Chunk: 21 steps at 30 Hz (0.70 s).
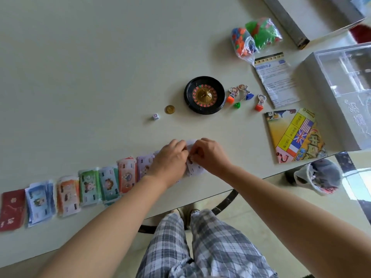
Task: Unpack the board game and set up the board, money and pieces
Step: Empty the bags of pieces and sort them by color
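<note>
While both hands, the left hand and right hand, pinch a thin stack of pale play money at the tabletop near edge, each grip closed on it, the notes look light, floppy and slippery, best held by the short edges.

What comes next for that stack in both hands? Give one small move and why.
Probably lay the pale money stack, gripped by left hand and right hand, down just right of the lilac pile, since the sorted row ends there.
</note>
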Each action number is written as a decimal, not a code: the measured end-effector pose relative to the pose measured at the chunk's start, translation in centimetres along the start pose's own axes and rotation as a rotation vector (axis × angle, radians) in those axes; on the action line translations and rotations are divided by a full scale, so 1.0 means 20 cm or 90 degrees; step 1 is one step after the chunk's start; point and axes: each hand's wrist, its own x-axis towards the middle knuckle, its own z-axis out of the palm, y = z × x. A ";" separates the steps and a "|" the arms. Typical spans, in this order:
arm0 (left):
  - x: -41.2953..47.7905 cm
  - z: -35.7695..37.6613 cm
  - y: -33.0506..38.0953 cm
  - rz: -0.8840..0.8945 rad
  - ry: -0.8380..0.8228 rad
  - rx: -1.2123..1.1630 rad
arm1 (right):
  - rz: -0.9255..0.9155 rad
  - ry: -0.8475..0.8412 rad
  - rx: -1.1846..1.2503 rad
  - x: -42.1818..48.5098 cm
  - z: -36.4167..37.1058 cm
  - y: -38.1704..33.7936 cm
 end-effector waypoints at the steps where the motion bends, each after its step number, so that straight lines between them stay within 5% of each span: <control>1: 0.01 -0.01 0.00 0.009 -0.005 0.005 | 0.011 -0.011 0.008 0.00 0.00 0.00; 5: 0.08 -0.08 0.00 -0.021 -0.113 0.044 | 0.052 -0.068 0.033 0.04 -0.06 -0.04; 8: 0.14 -0.13 -0.01 -0.049 -0.137 0.001 | 0.105 -0.007 0.131 0.09 -0.17 -0.03; 15: 0.46 -0.28 0.05 -0.130 0.084 -0.188 | 0.203 0.241 0.276 0.33 -0.52 0.15; 21: 1.04 -0.34 0.18 -0.251 0.114 -0.378 | 0.201 0.194 0.112 0.62 -0.82 0.39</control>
